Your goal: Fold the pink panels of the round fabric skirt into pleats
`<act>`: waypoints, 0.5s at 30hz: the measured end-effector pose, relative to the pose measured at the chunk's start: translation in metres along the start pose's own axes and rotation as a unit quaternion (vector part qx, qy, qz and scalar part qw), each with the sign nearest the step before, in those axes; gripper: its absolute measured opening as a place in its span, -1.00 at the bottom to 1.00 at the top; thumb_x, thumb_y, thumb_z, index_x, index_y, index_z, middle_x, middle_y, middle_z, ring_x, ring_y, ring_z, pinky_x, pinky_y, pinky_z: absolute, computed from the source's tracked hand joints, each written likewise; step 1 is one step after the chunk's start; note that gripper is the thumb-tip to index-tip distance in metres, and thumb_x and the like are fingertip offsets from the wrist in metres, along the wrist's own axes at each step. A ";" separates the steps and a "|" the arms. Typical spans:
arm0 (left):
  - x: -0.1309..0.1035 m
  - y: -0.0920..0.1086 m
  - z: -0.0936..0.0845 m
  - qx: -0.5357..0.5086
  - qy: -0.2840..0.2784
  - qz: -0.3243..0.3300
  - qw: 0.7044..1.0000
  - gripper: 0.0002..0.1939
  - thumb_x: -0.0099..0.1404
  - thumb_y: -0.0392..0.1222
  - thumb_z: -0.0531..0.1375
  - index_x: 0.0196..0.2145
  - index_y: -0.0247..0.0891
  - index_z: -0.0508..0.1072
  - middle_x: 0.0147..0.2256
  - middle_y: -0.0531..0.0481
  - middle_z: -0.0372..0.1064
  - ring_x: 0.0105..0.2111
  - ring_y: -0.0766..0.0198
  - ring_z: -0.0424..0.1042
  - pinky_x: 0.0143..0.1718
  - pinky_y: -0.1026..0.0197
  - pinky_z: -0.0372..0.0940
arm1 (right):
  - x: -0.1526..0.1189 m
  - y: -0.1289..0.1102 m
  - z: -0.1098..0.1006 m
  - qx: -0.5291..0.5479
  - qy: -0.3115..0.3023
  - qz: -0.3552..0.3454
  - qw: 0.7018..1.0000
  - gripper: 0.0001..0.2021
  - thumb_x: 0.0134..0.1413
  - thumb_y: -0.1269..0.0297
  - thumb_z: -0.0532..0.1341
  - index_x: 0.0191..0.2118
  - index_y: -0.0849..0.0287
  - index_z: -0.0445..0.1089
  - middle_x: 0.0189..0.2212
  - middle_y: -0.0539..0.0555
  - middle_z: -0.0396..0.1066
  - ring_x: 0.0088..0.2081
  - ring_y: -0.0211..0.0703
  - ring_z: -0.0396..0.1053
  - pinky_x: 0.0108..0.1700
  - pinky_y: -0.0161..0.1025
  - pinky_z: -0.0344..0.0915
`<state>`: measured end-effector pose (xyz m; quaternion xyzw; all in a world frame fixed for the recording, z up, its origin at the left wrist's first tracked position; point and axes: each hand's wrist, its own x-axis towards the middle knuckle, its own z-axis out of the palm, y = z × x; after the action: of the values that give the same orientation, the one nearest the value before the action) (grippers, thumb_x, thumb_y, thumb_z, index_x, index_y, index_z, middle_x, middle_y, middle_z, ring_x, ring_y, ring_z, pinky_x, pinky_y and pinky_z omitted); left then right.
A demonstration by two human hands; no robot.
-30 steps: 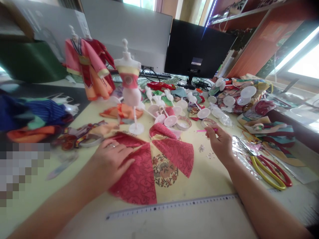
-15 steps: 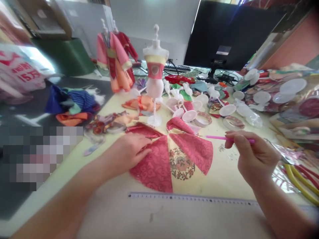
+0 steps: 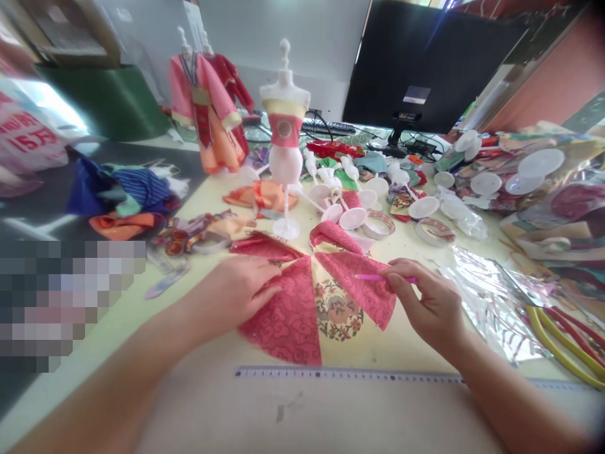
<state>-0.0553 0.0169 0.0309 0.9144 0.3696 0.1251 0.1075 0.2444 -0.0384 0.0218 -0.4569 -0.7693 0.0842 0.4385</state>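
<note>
Pinching slim pink stick around its middle: right hand, grip closed between thumb and fingers, front end over right panel of red cloth; can't tell whether it touches. Left hand lies palm down on left panel, grip loose, clasping nothing I can see. Cloth spreads over surface between 2 hands. Stick looks light, stiff, perhaps slippery. Cloth looks soft, likely to crease or slide; outer edge seems safest to take.
</note>
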 end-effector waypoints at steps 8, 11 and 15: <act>-0.001 0.000 0.001 0.013 -0.003 0.000 1.000 -0.72 0.32 -0.16 0.04 -0.05 -0.16 0.42 -0.12 -0.02 0.45 -0.17 0.15 0.42 -0.16 0.10 0.30 | 0.000 0.003 0.007 -0.015 -0.034 -0.021 0.999 -0.90 0.21 0.41 0.10 -0.30 0.15 0.34 -0.46 0.02 0.35 -0.42 -0.21 0.31 -0.37 -0.25 0.25; -0.001 0.000 0.001 0.016 -0.002 0.000 1.000 -0.72 0.32 -0.16 0.05 -0.05 -0.15 0.41 -0.12 -0.01 0.45 -0.17 0.16 0.42 -0.16 0.10 0.30 | 0.000 0.004 0.008 -0.018 -0.032 -0.015 0.999 -0.90 0.21 0.41 0.10 -0.30 0.15 0.34 -0.46 0.01 0.36 -0.42 -0.22 0.32 -0.37 -0.26 0.25; -0.001 0.000 0.002 0.017 -0.002 0.002 1.000 -0.72 0.32 -0.16 0.04 -0.06 -0.16 0.42 -0.12 -0.01 0.45 -0.16 0.15 0.42 -0.15 0.10 0.30 | 0.000 0.005 0.006 -0.023 -0.025 -0.004 0.999 -0.90 0.22 0.40 0.10 -0.31 0.15 0.34 -0.48 0.00 0.34 -0.44 -0.23 0.31 -0.39 -0.28 0.24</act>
<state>-0.0550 0.0160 0.0292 0.9170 0.3700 0.1170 0.0926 0.2433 -0.0338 0.0154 -0.4615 -0.7836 0.0763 0.4087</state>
